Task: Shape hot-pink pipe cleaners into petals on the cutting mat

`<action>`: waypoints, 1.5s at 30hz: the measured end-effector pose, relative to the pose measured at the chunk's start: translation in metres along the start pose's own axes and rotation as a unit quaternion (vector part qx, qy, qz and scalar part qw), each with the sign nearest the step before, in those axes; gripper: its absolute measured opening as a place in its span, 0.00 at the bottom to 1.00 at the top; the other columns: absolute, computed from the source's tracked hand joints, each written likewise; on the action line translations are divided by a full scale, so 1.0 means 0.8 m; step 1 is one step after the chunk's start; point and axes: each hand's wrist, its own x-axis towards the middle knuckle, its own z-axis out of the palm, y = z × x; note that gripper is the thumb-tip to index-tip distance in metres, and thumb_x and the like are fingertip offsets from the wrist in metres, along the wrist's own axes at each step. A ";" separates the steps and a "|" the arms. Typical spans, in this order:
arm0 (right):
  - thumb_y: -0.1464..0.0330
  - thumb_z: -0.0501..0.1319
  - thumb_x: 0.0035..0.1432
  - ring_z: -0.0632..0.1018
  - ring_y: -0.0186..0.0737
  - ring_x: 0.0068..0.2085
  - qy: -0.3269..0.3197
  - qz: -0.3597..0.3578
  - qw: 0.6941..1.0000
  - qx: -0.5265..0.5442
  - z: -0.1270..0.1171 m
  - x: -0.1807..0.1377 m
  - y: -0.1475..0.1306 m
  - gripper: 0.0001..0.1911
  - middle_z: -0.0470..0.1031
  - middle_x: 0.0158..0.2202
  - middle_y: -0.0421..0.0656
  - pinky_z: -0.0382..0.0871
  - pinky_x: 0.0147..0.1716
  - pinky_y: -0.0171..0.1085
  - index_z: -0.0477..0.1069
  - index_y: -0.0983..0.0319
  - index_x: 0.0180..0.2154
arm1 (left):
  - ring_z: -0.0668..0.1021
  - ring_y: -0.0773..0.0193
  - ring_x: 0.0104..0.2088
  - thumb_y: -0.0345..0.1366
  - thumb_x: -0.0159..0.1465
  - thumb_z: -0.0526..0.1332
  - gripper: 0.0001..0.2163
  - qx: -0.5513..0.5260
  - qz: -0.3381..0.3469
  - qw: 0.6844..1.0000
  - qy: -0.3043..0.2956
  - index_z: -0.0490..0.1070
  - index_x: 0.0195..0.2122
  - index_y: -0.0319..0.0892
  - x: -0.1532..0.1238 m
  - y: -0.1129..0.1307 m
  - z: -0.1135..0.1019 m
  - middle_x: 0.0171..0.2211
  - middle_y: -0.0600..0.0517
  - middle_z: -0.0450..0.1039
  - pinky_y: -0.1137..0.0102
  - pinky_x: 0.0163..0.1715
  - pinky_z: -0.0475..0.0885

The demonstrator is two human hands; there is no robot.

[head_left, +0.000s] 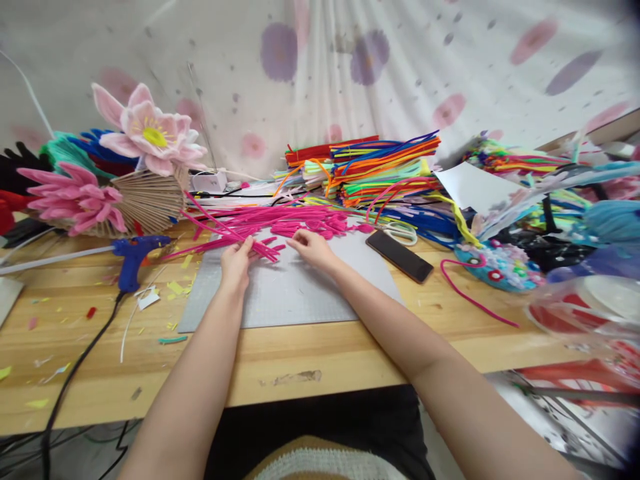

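Observation:
My left hand (236,261) is closed around several hot-pink pipe cleaners (265,251), whose ends stick out to its right and back to its upper left. To the right of those ends, my right hand (313,249) is held in a pinch; whatever lies between its fingertips is too small to make out. Both hands are over a grey mat (295,300). Just behind them a heap of hot-pink pipe cleaners (300,217) spreads across the back of the mat, with shorter looped pieces on its near side.
A blue glue gun (137,257) and scraps lie left on the wooden table (280,363), below pink fuzzy flowers (150,130). At right are a phone (400,256), scissors (400,232) and a blue beaded piece (500,267). Bundled coloured pipe cleaners (385,167) stand behind.

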 end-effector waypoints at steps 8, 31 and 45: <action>0.68 0.58 0.52 0.70 0.42 0.41 0.022 -0.002 0.976 -0.216 -0.003 0.059 0.015 0.07 0.70 0.38 0.46 0.62 0.38 0.37 0.70 0.61 0.35 | 0.76 0.66 0.23 0.41 0.46 0.67 0.14 0.034 0.025 0.999 -0.021 0.67 0.25 0.37 0.002 -0.009 -0.002 0.21 0.52 0.72 0.71 0.26 0.71; 0.67 0.61 0.44 0.73 0.30 0.27 0.016 0.087 0.906 0.414 -0.002 -0.022 0.009 0.08 0.70 0.24 0.36 0.68 0.27 0.31 0.63 0.62 0.28 | 0.71 0.69 0.19 0.47 0.40 0.68 0.18 0.154 0.002 0.976 -0.156 0.71 0.23 0.36 -0.035 -0.025 0.025 0.20 0.53 0.70 0.74 0.19 0.66; 0.68 0.59 0.45 0.71 0.28 0.25 0.164 0.050 0.891 0.420 -0.017 -0.008 0.003 0.07 0.66 0.24 0.35 0.71 0.24 0.30 0.61 0.61 0.28 | 0.70 0.69 0.15 0.46 0.49 0.63 0.14 0.275 0.045 0.936 -0.216 0.70 0.23 0.39 -0.030 -0.039 0.024 0.17 0.53 0.70 0.74 0.17 0.63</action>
